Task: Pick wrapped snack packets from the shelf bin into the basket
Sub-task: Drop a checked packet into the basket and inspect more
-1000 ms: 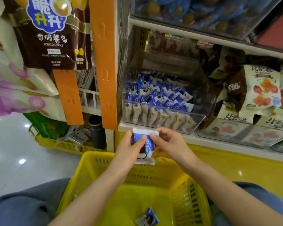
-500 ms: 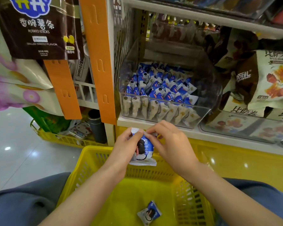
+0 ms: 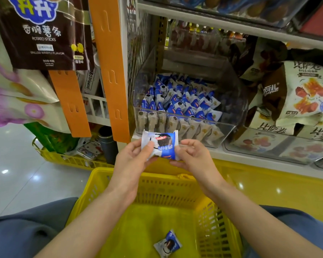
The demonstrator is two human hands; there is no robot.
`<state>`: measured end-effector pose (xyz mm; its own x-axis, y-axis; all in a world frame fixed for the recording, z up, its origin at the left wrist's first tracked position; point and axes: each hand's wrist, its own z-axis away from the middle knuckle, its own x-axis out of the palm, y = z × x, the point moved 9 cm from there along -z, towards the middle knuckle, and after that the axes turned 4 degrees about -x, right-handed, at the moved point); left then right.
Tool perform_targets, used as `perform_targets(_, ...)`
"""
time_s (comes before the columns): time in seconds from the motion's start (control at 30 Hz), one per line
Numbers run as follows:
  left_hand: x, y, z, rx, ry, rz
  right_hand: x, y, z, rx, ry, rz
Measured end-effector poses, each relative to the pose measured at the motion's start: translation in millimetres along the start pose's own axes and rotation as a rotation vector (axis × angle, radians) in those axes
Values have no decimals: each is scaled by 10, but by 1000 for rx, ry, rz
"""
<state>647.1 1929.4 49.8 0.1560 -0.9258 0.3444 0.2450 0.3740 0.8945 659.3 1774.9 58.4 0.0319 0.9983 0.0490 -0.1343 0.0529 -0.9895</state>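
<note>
Hands: left hand point(image 3: 132, 159) and right hand point(image 3: 192, 157) both pinching one snack packet point(image 3: 159, 144) by its ends | Place: packet hanging over the basket's point(image 3: 166, 190) far rim, just before the shelf bin point(image 3: 229, 133) | Inside: second packet point(image 3: 167, 243) lying near the basket's front edge | Advice: bringing it inward past the rim, lowering, then releasing both hands together.

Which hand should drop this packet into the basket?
Probably the left hand: its thumb lies across the packet, while the right hand only pinches the end seam. The right also sits below the middle of the shelf bin, handy for the next pick.
</note>
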Motion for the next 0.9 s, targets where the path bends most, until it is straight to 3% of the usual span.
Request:
perform_targets(0.1, -128, 118, 7, 140, 125, -228, 124, 91, 22, 21, -114, 244)
perform_targets(0.2, -110, 242, 31, 304, 151, -527, 158, 29, 39, -154, -112, 586)
perform_targets(0.33, 27, 240, 52, 372, 64, -759, 296, -105, 123, -329, -184, 602)
perform_targets(0.53, 108, 102, 19, 243, -17, -615, 141, -153, 50, -296, -69, 499)
perform_targets(0.7, 66, 120, 20, 236, 13, -632, 210, -37, 76, -225, -103, 408)
perform_targets(0.8, 109, 140, 63, 300, -12, -785, 235, -80, 103, -310, -130, 528)
perform_targets(0.9, 102, 89, 36, 258, -13, -793, 248, -189, 157, -451, -117, 715)
